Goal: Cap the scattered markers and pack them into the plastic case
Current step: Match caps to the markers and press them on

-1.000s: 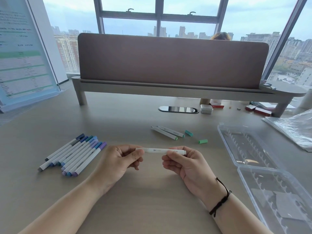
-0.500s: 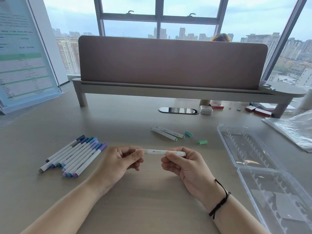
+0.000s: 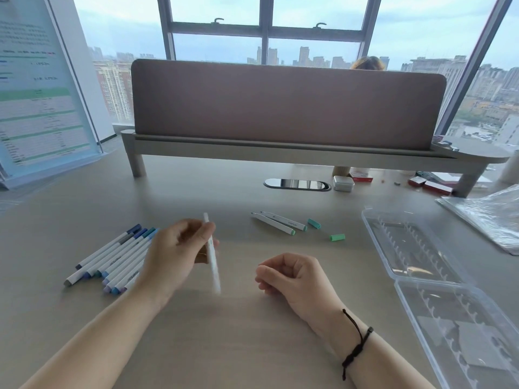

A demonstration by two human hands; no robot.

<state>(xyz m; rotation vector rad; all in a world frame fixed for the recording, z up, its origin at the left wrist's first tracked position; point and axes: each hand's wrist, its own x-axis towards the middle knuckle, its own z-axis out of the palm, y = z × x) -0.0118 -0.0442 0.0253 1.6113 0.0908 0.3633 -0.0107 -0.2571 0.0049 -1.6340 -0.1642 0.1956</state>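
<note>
My left hand (image 3: 174,256) grips a white marker (image 3: 212,254), blurred and turned nearly upright above the desk. Beside it to the right, my right hand (image 3: 295,276) hovers with loosely curled fingers and holds nothing. A row of several capped blue and purple markers (image 3: 112,259) lies at the left, partly hidden by my left hand. Two uncapped markers (image 3: 278,222) lie at mid-desk, with two loose green caps (image 3: 314,223) (image 3: 337,237) just right of them. The clear plastic case (image 3: 438,279) lies open at the right with nothing in its slots.
A raised shelf with a brown divider panel (image 3: 286,105) crosses the back of the desk. A cable grommet (image 3: 297,184) and a small white box (image 3: 343,183) sit under it. A crumpled plastic bag (image 3: 488,214) lies far right. A printed board (image 3: 36,88) leans at the left.
My right hand has let go of the marker and dropped slightly. My left hand has swung the marker from level to nearly upright and moved left toward the capped row.
</note>
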